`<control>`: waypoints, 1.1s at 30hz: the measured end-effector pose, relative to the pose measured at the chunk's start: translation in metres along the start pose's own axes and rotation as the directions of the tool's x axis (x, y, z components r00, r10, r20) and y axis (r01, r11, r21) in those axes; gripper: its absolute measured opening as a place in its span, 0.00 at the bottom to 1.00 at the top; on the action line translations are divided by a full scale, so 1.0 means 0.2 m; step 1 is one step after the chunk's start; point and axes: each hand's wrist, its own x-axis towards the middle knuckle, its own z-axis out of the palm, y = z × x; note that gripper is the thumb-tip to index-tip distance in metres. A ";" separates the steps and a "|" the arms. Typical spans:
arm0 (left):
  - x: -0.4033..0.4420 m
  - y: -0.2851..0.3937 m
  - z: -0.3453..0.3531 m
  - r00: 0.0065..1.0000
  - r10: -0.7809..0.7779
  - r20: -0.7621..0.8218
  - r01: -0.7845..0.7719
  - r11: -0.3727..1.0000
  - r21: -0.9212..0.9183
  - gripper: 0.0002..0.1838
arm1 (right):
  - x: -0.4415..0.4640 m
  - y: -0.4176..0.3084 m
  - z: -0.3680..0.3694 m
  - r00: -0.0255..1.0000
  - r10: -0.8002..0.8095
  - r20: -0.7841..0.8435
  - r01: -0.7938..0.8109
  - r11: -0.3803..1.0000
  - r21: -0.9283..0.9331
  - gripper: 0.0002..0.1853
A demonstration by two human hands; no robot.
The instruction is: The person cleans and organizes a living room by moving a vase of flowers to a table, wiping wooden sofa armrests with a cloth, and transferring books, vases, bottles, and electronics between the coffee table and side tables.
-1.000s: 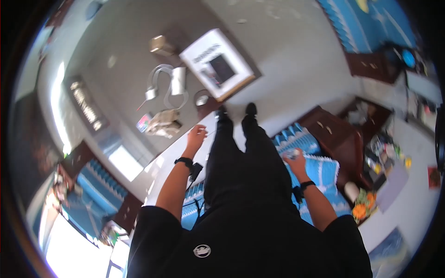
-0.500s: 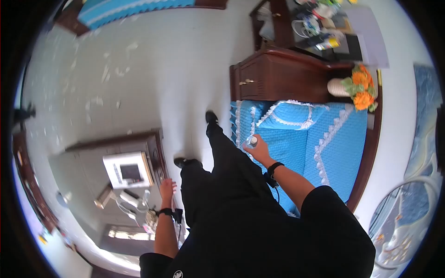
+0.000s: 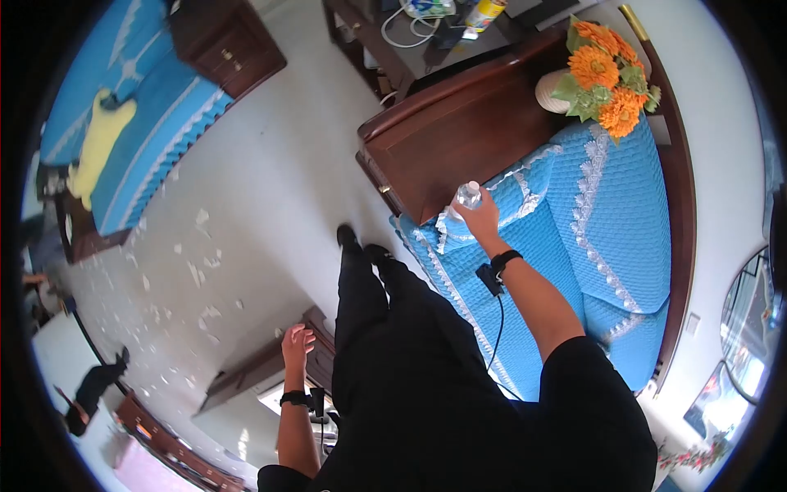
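My right hand (image 3: 482, 220) is closed around a clear plastic bottle (image 3: 468, 197) with a pale cap. It holds the bottle above the near edge of the dark wooden cabinet (image 3: 467, 131) and a blue lace-trimmed cushion (image 3: 525, 193). Whether the bottle touches the cabinet top I cannot tell. Low on the left, my left hand (image 3: 297, 346) hangs beside my leg with its fingers loosely bent and apart, holding nothing. It is nearest to a low wooden table (image 3: 254, 369).
A blue sofa (image 3: 533, 271) runs along my right. Orange flowers (image 3: 611, 74) in a ribbed vase (image 3: 553, 92) stand on the cabinet. Paper-like scraps (image 3: 197, 271) litter the floor. Another blue sofa (image 3: 156, 148) is at far left, and a person (image 3: 90, 394) is at lower left.
I have stepped forward along the sofa toward the cabinet, and the view has turned. The bottle in my right hand has come up to the cabinet's edge. The low table has dropped back.
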 end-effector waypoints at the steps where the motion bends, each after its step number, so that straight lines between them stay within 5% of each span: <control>1: 0.05 0.05 -0.02 0.999 0.006 0.035 -0.007 0.999 0.036 0.16 | 0.08 0.00 -0.01 1.000 -0.014 0.006 0.014 1.000 0.026 0.34; 11: 0.43 0.59 -0.01 0.938 -0.332 0.095 0.289 0.905 0.313 0.16 | 1.01 -0.06 -0.13 0.948 0.171 -0.269 -0.155 0.985 0.078 0.34; 17: 0.63 1.13 0.04 0.967 -0.231 0.109 0.211 0.962 0.172 0.15 | 1.61 0.09 -0.03 0.877 0.310 -0.368 -0.321 0.946 0.032 0.37; 22: 0.72 1.27 0.05 0.965 -0.252 0.077 0.235 0.955 0.179 0.15 | 1.89 0.13 0.00 0.840 0.347 -0.416 -0.358 0.932 0.053 0.37; 31: 0.74 1.25 0.12 0.940 -0.329 0.087 0.302 0.925 0.232 0.16 | 2.14 0.25 -0.07 0.835 0.433 -0.341 -0.396 0.902 0.174 0.36; 33: 0.73 1.27 0.17 0.940 -0.329 0.088 0.302 0.925 0.229 0.16 | 2.12 0.21 -0.11 0.832 0.530 -0.166 -0.486 0.839 0.244 0.37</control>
